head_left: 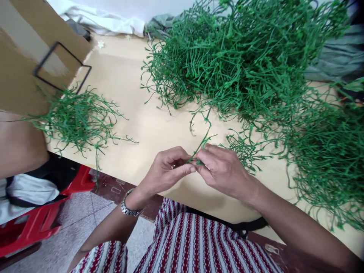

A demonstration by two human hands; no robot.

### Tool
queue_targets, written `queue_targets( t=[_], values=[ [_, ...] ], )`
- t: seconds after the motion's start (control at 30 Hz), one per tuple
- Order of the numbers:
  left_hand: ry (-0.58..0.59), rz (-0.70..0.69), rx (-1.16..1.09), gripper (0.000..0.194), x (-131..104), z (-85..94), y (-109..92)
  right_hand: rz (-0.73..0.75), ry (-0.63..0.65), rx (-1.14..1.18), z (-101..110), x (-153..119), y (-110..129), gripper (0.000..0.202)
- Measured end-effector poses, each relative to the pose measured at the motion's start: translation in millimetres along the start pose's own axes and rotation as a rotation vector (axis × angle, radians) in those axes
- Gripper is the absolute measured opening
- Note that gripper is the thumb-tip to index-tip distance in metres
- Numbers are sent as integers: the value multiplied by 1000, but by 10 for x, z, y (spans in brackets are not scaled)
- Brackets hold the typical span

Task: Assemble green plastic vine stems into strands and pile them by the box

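My left hand (pixel 170 168) pinches the lower end of a thin green artificial plant stem (pixel 205 137), which slants up and away above the tan tabletop. My right hand (pixel 223 168) meets it there, thumb and fingers closed at the same end of the stem. The exact join between the fingertips is partly hidden. Just beyond my right hand lies a small bunch of green stems (pixel 246 149). A large heap of the same branching stems (pixel 227 64) fills the back of the table.
Another heap of stems (pixel 335 151) covers the right side. At the left are a smaller pile (pixel 79 119), a cardboard box (pixel 25 49) and a black wire frame (pixel 61 68). Another person's bare limb (pixel 22 144) shows at the left edge, near a red stool (pixel 31 227).
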State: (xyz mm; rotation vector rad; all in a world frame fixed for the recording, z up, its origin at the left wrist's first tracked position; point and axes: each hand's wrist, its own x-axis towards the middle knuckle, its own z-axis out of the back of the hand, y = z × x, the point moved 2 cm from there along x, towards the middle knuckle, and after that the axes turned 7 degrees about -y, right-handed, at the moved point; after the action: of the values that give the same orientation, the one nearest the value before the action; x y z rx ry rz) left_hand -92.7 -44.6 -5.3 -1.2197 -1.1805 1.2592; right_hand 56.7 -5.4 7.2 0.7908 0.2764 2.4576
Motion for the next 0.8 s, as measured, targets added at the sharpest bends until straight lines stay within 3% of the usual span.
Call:
queue_targets(
  t=[0.1,0.2,0.3,0.43,0.57,0.7,0.8],
  values=[
    [109,-66,137,20,20,32,-48,47,117,64,-1,17,7,17],
    [267,-19,79,30,43,43,-22,65,246,285,-3,52,0,20],
    [344,43,-76,31,54,57,10,-7,324,579,8,83,-16,18],
    [375,71,-230,20,58,75,46,-180,436,853,25,84,-53,17],
    [152,131,-353,13,73,69,135,-429,338,827,3,74,-136,21],
    [-135,108,-360,16,61,9,203,-570,246,812,-118,46,-106,24],
    [-285,59,-283,23,35,-43,233,-621,215,776,-207,19,-56,20]
  ],
)
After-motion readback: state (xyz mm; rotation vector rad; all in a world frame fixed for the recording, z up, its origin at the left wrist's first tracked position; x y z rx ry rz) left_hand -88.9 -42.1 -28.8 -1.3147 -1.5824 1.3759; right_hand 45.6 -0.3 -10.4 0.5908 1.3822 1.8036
